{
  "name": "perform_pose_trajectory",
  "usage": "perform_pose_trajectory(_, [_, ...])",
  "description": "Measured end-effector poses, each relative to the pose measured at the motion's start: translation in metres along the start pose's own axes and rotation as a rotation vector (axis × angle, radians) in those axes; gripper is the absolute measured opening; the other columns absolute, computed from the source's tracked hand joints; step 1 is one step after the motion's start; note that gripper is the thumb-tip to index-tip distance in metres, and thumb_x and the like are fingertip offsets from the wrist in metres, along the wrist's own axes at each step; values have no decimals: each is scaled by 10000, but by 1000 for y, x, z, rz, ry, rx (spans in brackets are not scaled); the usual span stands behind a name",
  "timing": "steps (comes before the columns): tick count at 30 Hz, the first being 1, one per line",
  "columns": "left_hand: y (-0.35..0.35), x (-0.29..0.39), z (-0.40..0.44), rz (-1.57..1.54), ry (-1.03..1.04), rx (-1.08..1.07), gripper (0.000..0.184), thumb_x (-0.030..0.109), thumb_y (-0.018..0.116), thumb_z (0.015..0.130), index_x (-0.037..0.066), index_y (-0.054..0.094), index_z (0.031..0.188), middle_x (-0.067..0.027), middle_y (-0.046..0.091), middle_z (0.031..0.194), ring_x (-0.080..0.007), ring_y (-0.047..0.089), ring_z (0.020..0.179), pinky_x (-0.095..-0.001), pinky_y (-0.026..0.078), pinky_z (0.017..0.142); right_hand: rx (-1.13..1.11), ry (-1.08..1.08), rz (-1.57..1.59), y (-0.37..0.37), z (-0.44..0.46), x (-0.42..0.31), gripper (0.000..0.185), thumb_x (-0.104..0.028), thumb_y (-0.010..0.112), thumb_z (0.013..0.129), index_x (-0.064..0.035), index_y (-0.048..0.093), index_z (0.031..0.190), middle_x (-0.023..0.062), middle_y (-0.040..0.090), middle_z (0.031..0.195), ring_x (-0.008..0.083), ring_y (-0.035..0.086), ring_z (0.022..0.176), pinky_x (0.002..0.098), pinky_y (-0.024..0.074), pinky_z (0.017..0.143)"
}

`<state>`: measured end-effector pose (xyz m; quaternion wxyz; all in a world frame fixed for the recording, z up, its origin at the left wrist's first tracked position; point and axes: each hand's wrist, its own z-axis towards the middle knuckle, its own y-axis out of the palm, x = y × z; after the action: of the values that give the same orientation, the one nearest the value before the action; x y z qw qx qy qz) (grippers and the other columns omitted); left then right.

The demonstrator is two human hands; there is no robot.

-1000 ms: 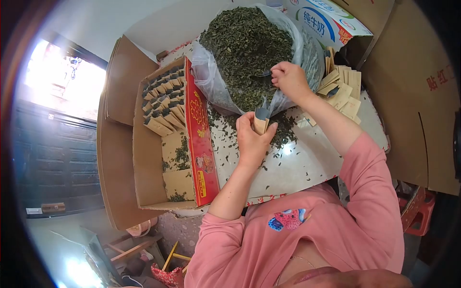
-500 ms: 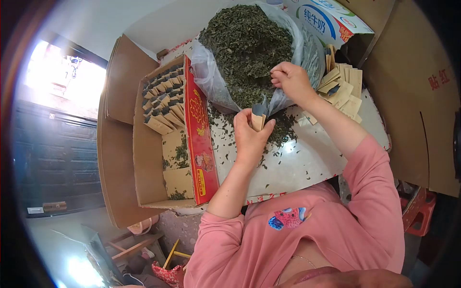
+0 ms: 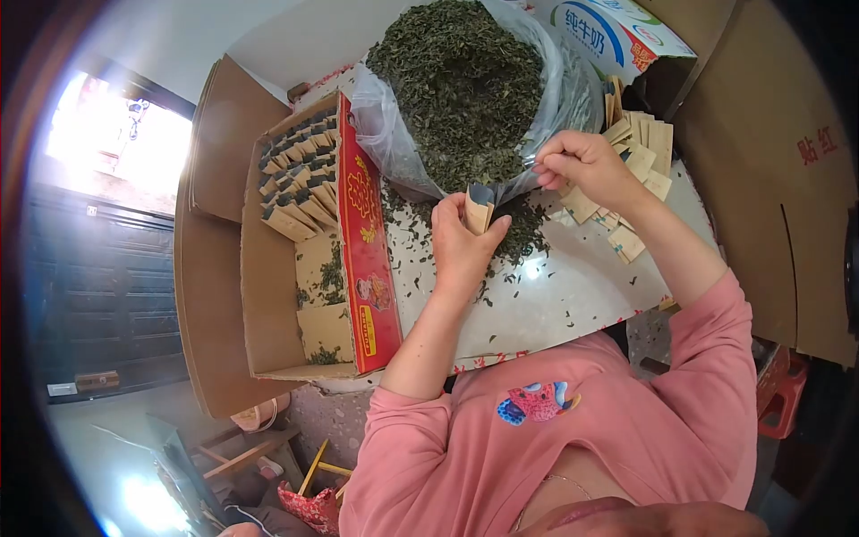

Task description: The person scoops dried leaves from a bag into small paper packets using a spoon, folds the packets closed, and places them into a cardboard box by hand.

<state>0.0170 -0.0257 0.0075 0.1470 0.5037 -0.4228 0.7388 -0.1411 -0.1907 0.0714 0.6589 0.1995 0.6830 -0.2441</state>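
Observation:
My left hand (image 3: 461,246) holds a small brown paper packet (image 3: 478,215) upright between thumb and fingers, its dark-lined mouth open at the top. Right in front of it stands a clear plastic bag (image 3: 383,134) heaped with dried dark green leaves (image 3: 452,80). My right hand (image 3: 586,170) is closed in a pinch at the bag's right edge, apart from the packet. A small glint shows at its fingertips, but what it grips is too small to make out. More flat paper packets (image 3: 658,148) lie fanned out beyond the right hand.
On the left, a red-sided cardboard box (image 3: 369,259) holds rows of filled packets (image 3: 304,183) at its far end and loose leaves nearer me. Spilled leaves (image 3: 528,234) lie on the white tabletop (image 3: 537,304). A milk carton box (image 3: 617,36) stands at the back right.
My right hand has moved right, from over the leaves to the bag's edge. The left hand still holds the packet in nearly the same place. Some loose packets have shifted toward me.

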Motion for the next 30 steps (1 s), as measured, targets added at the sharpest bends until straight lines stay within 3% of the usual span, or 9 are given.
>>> perform_pose_trajectory(8, [2,9,-5,130,59,-5,605,174,853,670,-19,493,1117,-127,507,1058,-236,517,961,-337,444,858,-152,67,-186,-3,-2,-27,101,-73,568,937,1,636,935,43,656,855,109,654,778,253,555,702])
perform_pose_trajectory(11, [11,2,-7,160,92,21,612,172,850,664,-14,493,1124,-141,503,1084,-271,512,999,-354,436,884,-183,-11,-355,6,0,-39,66,-34,582,872,6,634,881,72,657,778,159,654,717,273,533,654])
perform_pose_trajectory(13, [15,1,-8,191,116,41,612,170,846,664,-7,494,1132,-142,504,1084,-288,509,1011,-360,433,892,-270,-292,-837,11,3,-49,49,-23,614,837,15,625,866,148,650,802,258,664,744,338,519,653])
perform_pose_trajectory(14, [16,1,-9,191,116,40,612,170,846,664,-7,494,1132,-142,504,1084,-288,509,1011,-360,433,892,-269,-292,-836,15,3,-53,49,-23,614,837,15,625,866,148,650,802,258,664,744,338,519,653])
perform_pose_trajectory(16, [17,1,-9,197,111,53,606,176,842,670,-3,495,1134,-143,500,1092,-300,503,1025,-369,425,904,-295,-328,-991,26,-3,-62,46,12,598,756,11,596,801,186,608,765,355,627,741,415,491,635])
perform_pose_trajectory(19, [19,0,-11,144,83,66,611,192,848,657,21,500,1129,-151,510,1085,-329,502,1036,-401,423,904,-312,-440,-1180,36,-11,-72,47,13,583,708,-4,561,747,157,589,723,361,618,731,438,488,625])
perform_pose_trajectory(25, [18,-3,-13,85,95,53,605,159,847,659,9,495,1128,-145,493,1092,-317,500,1026,-381,423,906,-293,-559,-1214,43,-23,-74,54,-3,585,698,-18,554,740,128,594,727,339,622,747,432,493,622])
perform_pose_trajectory(30, [17,-6,-13,58,95,51,589,147,842,667,6,494,1121,-142,487,1085,-309,498,1016,-371,428,896,-260,-509,-1192,43,-22,-71,64,-23,600,719,-24,606,782,144,598,715,346,622,715,430,497,621])
